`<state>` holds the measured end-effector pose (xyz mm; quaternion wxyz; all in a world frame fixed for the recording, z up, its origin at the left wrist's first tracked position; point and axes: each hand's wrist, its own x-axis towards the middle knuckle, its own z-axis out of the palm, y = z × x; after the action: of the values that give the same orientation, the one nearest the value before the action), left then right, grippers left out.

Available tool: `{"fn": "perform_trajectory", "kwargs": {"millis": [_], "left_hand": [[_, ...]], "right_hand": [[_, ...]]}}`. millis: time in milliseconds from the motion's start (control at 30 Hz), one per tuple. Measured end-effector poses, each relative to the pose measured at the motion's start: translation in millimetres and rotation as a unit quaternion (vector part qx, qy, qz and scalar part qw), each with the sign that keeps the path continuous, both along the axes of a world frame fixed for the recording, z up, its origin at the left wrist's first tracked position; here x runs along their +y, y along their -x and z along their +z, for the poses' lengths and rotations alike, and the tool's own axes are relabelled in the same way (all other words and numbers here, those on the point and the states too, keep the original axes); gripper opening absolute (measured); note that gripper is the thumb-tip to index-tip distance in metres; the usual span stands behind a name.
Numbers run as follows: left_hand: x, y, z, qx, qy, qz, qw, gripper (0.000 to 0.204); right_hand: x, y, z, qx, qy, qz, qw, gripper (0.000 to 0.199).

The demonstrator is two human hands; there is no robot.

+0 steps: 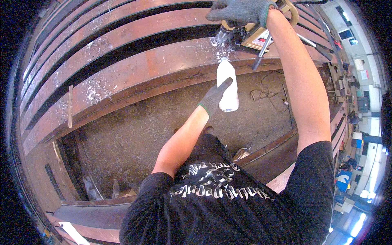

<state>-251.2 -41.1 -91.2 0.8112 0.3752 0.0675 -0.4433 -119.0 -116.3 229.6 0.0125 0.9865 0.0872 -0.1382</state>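
My left hand (214,96), in a grey glove, is closed round a white plastic bottle (228,87). The bottle's narrow tip points away from me, at the steel beam (163,61) by the cutter of a portable drill. My right hand (241,11), also gloved, reaches to the top edge and is closed over the head of this beige drill (252,36); part of its grip is hidden. Spoked feed handles (262,52) with dark grips stick out from the drill's side. White fluid (220,51) is splashed on the beam around the cutter.
Several rusty-brown steel beams lie side by side at the far side, with dark gaps between them. More beams run behind me. A thin cable (265,94) lies on the floor (134,139) between. Another person in blue (344,179) is far off at the right.
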Motion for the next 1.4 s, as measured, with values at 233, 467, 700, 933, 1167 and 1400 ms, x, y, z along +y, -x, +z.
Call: {"fn": "perform_trajectory", "kwargs": {"millis": [233, 467, 700, 933, 1167, 1400], "left_hand": [[-3, -2, -8, -0.006, 0.003, 0.0, 1.0, 0.055], [-2, -5, -13, 0.004, -0.011, -0.036, 0.999, 0.06], [-2, -1, -8, -0.015, 0.014, -0.005, 1.0, 0.057], [-3, -2, -15, -0.031, 0.015, -0.003, 0.999, 0.057], [-5, -3, -20, -0.021, 0.021, -0.009, 1.0, 0.057], [-4, -2, -14, -0.009, 0.013, -0.007, 1.0, 0.057]], "right_hand": [[-3, -3, -3, 0.004, -0.009, 0.023, 1.0, 0.062], [-2, -4, -5, 0.003, 0.008, 0.025, 1.0, 0.064], [0, -4, -8, -0.003, 0.017, 0.021, 1.0, 0.066], [0, -4, -9, 0.009, 0.003, 0.011, 1.0, 0.069], [4, 0, -4, 0.014, 0.011, 0.013, 1.0, 0.07], [5, -1, -7, 0.013, 0.021, 0.006, 1.0, 0.067]]}}
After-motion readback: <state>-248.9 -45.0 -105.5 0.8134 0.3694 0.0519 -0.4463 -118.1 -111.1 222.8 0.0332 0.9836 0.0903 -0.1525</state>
